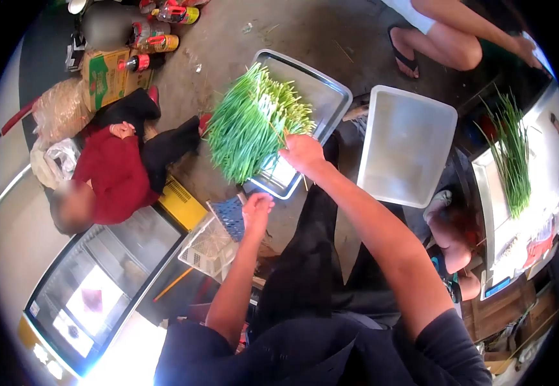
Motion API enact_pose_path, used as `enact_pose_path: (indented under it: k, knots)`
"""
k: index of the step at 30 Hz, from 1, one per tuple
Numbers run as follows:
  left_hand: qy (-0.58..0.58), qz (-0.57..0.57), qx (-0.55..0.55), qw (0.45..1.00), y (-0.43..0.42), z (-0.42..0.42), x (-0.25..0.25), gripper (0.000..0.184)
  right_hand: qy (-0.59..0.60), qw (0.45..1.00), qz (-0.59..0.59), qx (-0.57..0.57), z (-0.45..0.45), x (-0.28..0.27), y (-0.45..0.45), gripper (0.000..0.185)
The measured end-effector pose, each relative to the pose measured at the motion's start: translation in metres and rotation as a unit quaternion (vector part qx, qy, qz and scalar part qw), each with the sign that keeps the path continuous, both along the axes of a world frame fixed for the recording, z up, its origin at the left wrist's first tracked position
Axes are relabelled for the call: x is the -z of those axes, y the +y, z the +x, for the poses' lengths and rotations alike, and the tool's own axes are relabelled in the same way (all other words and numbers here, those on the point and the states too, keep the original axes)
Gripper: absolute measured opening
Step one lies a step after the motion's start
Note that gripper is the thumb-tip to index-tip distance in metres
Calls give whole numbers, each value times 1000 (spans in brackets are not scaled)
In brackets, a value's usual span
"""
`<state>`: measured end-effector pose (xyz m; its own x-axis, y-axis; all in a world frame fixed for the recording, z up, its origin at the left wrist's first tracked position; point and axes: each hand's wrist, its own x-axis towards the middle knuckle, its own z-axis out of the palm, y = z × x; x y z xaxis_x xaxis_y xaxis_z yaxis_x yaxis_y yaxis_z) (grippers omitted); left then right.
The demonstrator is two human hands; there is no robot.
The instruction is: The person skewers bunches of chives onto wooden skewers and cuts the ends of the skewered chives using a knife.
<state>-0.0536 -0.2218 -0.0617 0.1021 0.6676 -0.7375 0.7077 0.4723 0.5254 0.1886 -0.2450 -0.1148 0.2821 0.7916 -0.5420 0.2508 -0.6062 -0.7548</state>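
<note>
You are looking at a tray [328, 93] of smooth metal that is shining glossily, a tub [408, 148] that is showing smooth, matt plastic, a box [97, 80] that is showing matt cardboard, and a floor [331, 38] that is looking rough, while your right sleeve [450, 347] is showing matt cloth.

The bare right arm [382, 241], emerging from a dark short sleeve [452, 344], reaches diagonally inward; the bare right hand [303, 153] has bent fingers, perhaps pinched, tips unclear. The bare left hand [257, 211] sits nearer the body, fingers loosely curled.
</note>
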Motion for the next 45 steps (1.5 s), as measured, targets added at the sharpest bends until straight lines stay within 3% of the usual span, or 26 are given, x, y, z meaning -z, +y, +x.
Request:
enact_pose_path:
  k: [2, 4, 6, 9, 10, 12, 13, 16, 20, 22, 24, 25, 26, 27, 28, 29, 30, 32, 33, 34, 36, 37, 39, 40, 42, 45]
  knots:
    - [-1, -28, -20, 999, -7, -7, -1, 12, 35, 997, -71, -1, -9, 9, 7, 28]
    - [11, -32, -20, 999, -5, -9, -3, 13, 55, 997, -42, 27, -19, 29, 2, 24]
    - [-36, -7, -104, 994, 9, -19, 4, 13, 126, 989, 28, 65, -20, 31, -13, 20]
    - [-21, 97, -198, 975, 76, -29, 16, 24, 96, 992, 86, 11, 3, -4, -58, 14]
    - [-52, 100, -253, 961, 97, -6, 0, 25, 86, 990, 107, -19, 8, -13, -79, 11]
    - [-161, 69, -244, 954, 147, -7, 11, 37, 96, 977, 190, -10, 12, -32, -125, 8]
    - [-236, 24, -222, 946, 160, 15, 0, 37, 30, 970, 241, -19, 12, -37, -149, 10]
    - [-360, -166, -12, 918, 150, 101, -26, 45, -39, 969, 214, -117, 44, -106, -198, 10]
    - [-346, -389, 289, 803, 78, 215, -50, 69, -13, 968, 239, -73, 59, -153, -258, 13]
    - [-299, -511, 356, 723, 33, 256, -58, 77, 5, 971, 239, -8, 72, -182, -280, 13]
    - [-256, -622, 356, 648, -1, 278, -69, 93, -9, 977, 210, 33, 78, -196, -311, 9]
    - [-224, -648, 278, 673, -17, 281, -80, 105, -6, 971, 206, 124, 78, -194, -330, 12]
    - [-225, -650, 110, 717, -38, 276, -97, 110, -1, 955, 204, 215, 78, -192, -349, 15]
    - [-256, -642, 134, 710, -60, 291, -110, 109, 88, 953, 128, 262, 85, -199, -369, 21]
    - [-287, -633, 156, 702, -77, 303, -119, 111, 69, 945, 111, 300, 82, -191, -388, 19]
    - [-324, -635, 261, 651, -86, 317, -110, 113, 99, 927, 92, 350, 82, -191, -405, 19]
    - [-50, -553, 309, 772, -93, 341, -123, 108, 130, 905, 75, 398, 82, -190, -420, 19]
    - [-178, -582, 541, 581, -110, 384, -110, 78, 154, 838, 108, 512, 74, -173, -449, 19]
    - [-82, -487, 665, 560, -125, 407, -113, 46, 151, 812, 63, 560, 79, -175, -461, 18]
    - [-39, -442, 685, 578, -138, 425, -106, 34, 143, 778, 76, 607, 80, -165, -479, 19]
    - [-30, -277, 728, 627, -166, 467, -100, 33, 129, 732, 67, 666, 86, -152, -508, 19]
    - [-160, -230, 731, 622, -175, 480, -72, 30, 128, 726, 72, 672, 91, -146, -517, 19]
    - [-81, -175, 770, 608, -210, 532, -97, 24, 139, 680, 82, 715, 100, -132, -531, 19]
    - [-113, -126, 786, 594, -219, 549, -82, 25, 138, 674, 87, 720, 106, -123, -536, 19]
    - [-245, 60, 824, 507, -237, 580, -58, 32, 81, 670, 108, 730, 116, -106, -539, 19]
    - [-160, 144, 828, 517, -265, 600, -60, 28, 61, 651, 89, 751, 129, -87, -539, 22]
